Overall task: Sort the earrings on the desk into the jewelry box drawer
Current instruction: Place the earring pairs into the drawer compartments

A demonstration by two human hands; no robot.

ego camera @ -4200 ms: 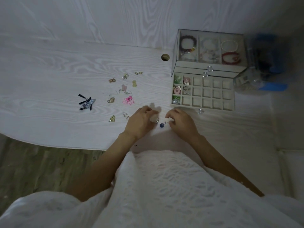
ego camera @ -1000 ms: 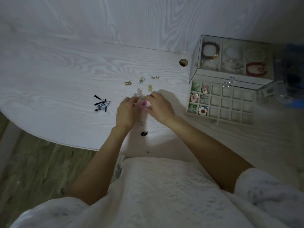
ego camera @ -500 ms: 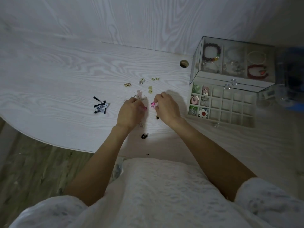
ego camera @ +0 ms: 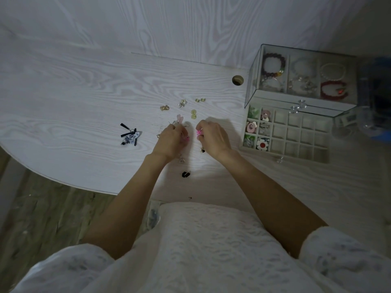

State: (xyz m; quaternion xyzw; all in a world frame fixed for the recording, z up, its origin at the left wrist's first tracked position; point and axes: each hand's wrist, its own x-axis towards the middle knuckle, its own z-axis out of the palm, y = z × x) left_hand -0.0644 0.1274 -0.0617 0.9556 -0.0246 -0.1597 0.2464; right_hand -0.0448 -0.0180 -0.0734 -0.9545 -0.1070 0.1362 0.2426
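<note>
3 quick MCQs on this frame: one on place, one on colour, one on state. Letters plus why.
1. Where is the open drawer relative to the hands?
A. To their right
B. To their left
C. Under the desk

2. What colour is the earring at the right hand?
A. Blue
B. Pink
C. Green

3. How full is the drawer?
A. Every compartment filled
B. Only the left columns hold pieces
C. No pieces in it

Answers:
1 A: the drawer sits pulled out in front of the glass jewelry box, right of both hands.
2 B: a pink earring shows at that hand's fingertips, and the left hand holds another pink piece.
3 B: the two left columns hold pieces, including a white flower earring; the other compartments look bare.
</note>
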